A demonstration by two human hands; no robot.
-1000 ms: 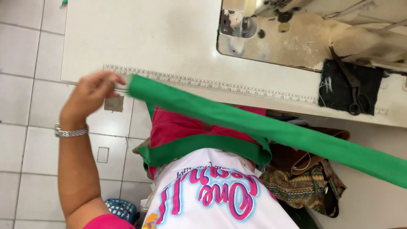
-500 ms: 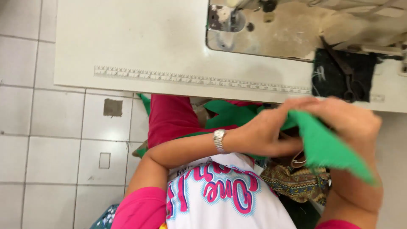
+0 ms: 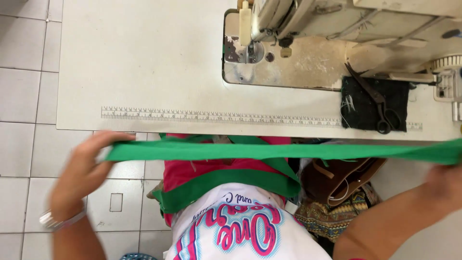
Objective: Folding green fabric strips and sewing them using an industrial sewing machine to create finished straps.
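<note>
Both hands stretch a long green fabric strip (image 3: 288, 151) level, just below the edge of the white sewing table (image 3: 144, 72). At nine o'clock the left hand (image 3: 84, 175) pinches the strip's end between thumb and fingers. At three o'clock the right hand (image 3: 445, 185) is blurred beneath the other end; its grip cannot be told. Black-handled metal scissors (image 3: 375, 98) lie at one o'clock.

Your white table (image 3: 144, 62) carries a sewing machine (image 3: 337, 29); just right of its needle, scissors (image 3: 375, 103) lie on a black cloth (image 3: 365, 108).
</note>
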